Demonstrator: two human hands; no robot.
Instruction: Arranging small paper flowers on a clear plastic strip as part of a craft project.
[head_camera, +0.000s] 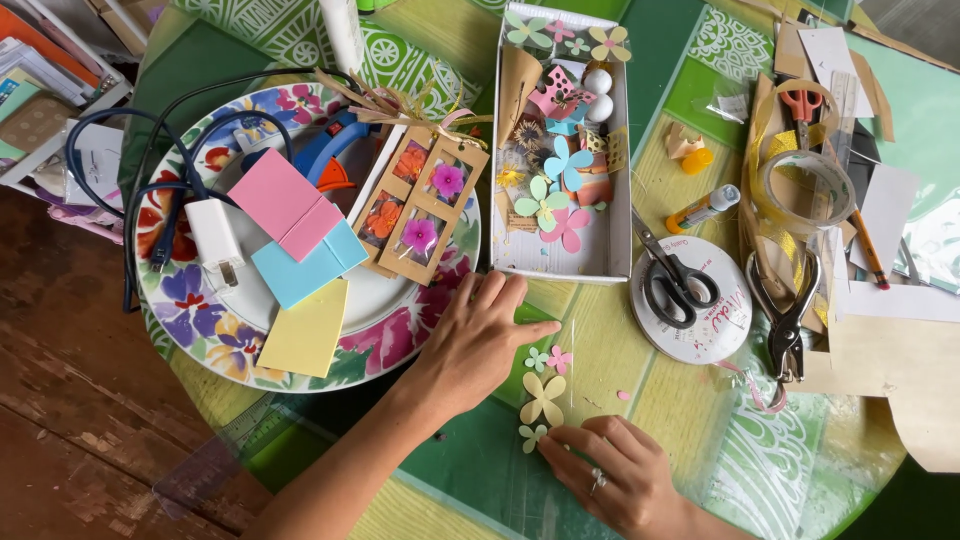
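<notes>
My left hand (472, 340) lies flat, palm down, on a clear plastic sleeve (585, 375) on the green patterned table, fingers pointing right. Just past its fingertips lie a small green paper flower (537, 358), a small pink one (560, 358) and a larger cream paper flower (543, 397). My right hand (612, 470), with a ring on one finger, is curled at the bottom edge. Its fingertips pinch at another small pale green flower (531, 435) below the cream one.
A white box (619, 230) of paper flowers stands behind my hands. A floral plate (190, 310) at the left carries coloured paper squares, a charger and a blue glue gun (330, 145). Black scissors (675, 280) on a ribbon spool, a hole punch (785, 320), a tape roll (808, 185) and a glue stick (705, 208) lie right.
</notes>
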